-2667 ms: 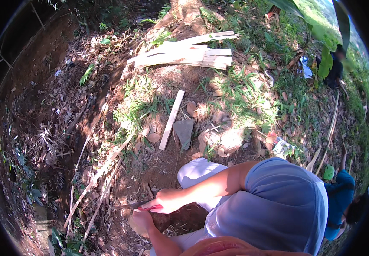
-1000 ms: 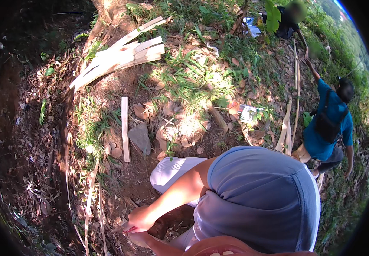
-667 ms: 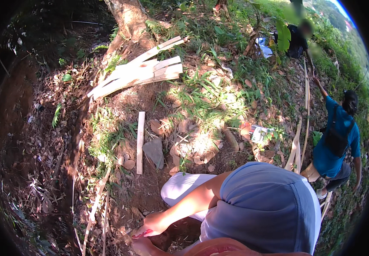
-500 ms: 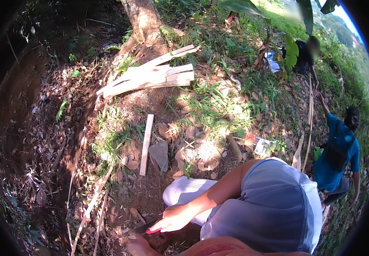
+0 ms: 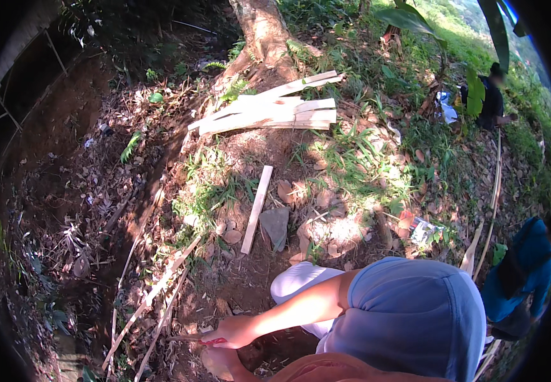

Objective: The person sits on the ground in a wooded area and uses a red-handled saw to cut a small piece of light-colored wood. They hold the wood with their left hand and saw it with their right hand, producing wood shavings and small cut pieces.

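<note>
R hand (image 5: 234, 331) fingers wrapped round red-handled knife (image 5: 212, 342); L hand (image 5: 217, 361) just below (can't tell its grip). Best w/ L clear of edge.

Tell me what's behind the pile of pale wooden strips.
Behind the pile stands a tree trunk, with a green fern near its base. Whatever the pile itself covers cannot be seen.

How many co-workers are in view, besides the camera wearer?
2: a dark-clothed co-worker at upper right, a teal-shirted co-worker at far right. Others may be hidden.
</note>
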The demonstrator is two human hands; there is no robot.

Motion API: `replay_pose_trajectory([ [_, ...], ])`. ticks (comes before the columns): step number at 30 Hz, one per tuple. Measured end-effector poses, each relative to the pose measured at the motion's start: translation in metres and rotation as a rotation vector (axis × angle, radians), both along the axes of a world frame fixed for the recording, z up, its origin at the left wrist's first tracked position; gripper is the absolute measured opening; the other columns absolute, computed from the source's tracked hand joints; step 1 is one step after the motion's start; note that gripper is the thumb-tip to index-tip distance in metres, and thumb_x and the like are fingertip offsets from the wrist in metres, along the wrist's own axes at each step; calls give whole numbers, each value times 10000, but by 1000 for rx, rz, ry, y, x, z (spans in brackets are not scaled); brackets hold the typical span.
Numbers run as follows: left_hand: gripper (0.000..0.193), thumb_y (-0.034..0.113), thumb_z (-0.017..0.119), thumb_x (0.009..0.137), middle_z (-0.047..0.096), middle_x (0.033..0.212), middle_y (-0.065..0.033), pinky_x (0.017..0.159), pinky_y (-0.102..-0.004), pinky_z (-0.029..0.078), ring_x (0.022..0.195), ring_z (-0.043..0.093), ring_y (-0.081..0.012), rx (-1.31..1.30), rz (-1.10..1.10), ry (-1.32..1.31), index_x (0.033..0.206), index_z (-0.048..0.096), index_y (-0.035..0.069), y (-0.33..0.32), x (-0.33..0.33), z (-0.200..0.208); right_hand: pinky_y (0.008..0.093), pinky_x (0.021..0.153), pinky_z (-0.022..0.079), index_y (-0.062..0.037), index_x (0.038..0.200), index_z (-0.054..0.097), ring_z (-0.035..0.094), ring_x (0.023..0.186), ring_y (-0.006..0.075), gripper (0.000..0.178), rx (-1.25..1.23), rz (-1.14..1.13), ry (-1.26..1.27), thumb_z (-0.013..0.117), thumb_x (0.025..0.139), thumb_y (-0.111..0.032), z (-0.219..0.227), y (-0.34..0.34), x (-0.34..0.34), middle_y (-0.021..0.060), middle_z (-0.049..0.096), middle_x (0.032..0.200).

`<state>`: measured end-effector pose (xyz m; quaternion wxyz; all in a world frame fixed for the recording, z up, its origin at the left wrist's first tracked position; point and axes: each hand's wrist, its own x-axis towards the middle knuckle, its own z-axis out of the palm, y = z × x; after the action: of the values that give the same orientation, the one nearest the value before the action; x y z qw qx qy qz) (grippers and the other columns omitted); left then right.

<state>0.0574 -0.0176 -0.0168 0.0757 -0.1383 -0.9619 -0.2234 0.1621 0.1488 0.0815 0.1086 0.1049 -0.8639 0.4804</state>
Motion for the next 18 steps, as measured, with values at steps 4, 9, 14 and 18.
replay_pose_trajectory([
  [4, 474, 220, 709, 899, 755, 1076, -324, 851, -569, 588, 1001, 744, -497, 7, -6, -30, 1239, 697, -111, 0, 2, 7, 540, 698, 513, -313, 1575, 570, 687, 703, 423, 492, -35, 17, 23, 604, 1086, -348, -7, -3, -4, 209, 724, 823],
  [9, 490, 209, 704, 904, 748, 1124, -343, 884, -570, 582, 1046, 736, -508, -28, -88, -97, 1257, 685, -131, 3, 2, 15, 511, 626, 523, -349, 1620, 511, 647, 601, 393, 556, 18, -43, -33, 627, 1078, -303, -26, 21, 38, 189, 695, 747],
  [14, 579, 243, 774, 813, 750, 1124, -343, 905, -566, 569, 1057, 733, -508, 99, 37, -70, 1244, 689, -133, -7, -24, -25, 467, 583, 499, -324, 1654, 471, 580, 527, 332, 564, -31, 15, -82, 598, 1105, -295, -9, 53, 127, 182, 661, 692],
  [18, 568, 229, 788, 792, 757, 1093, -335, 898, -569, 568, 1028, 739, -508, 161, 24, -135, 1228, 696, -123, -2, -11, -8, 425, 562, 471, -278, 1651, 483, 489, 471, 301, 551, -45, -15, -20, 595, 1111, -274, 25, 67, 186, 192, 643, 675],
])
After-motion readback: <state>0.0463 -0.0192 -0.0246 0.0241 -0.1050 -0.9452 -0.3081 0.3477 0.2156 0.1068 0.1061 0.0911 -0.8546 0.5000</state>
